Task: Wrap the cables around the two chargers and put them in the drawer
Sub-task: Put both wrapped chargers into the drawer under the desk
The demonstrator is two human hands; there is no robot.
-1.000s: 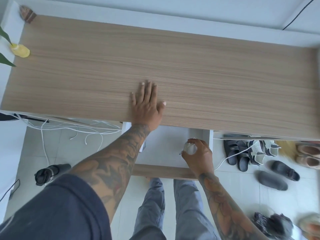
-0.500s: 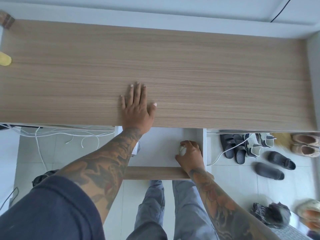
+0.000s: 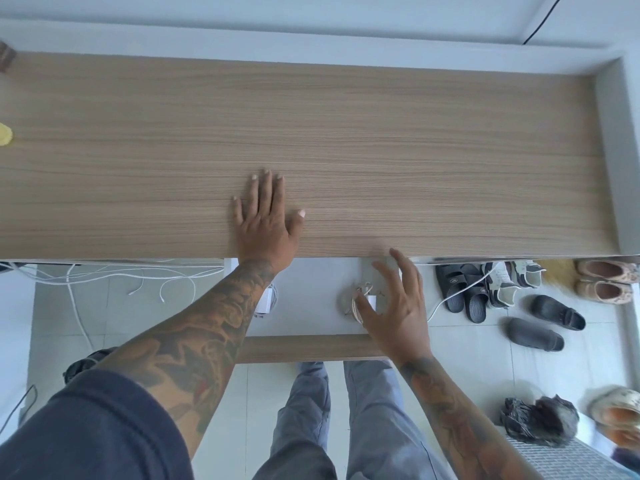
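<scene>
Head view: left hand (image 3: pixel 265 225) flat on desk (image 3: pixel 415 150), right hand (image 3: pixel 394 306) spread.

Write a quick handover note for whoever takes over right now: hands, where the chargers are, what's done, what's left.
Left hand: open, flat on the desk top.
Right hand: open, fingers spread over the drawer, no grip on anything.
Chargers: one wrapped charger lies in the drawer under the right hand; the second charger lies at the drawer's left side, partly hidden by the left forearm.
Done: both chargers look wrapped and are in the drawer.
Left: the drawer is open; probably just push it shut.
</scene>
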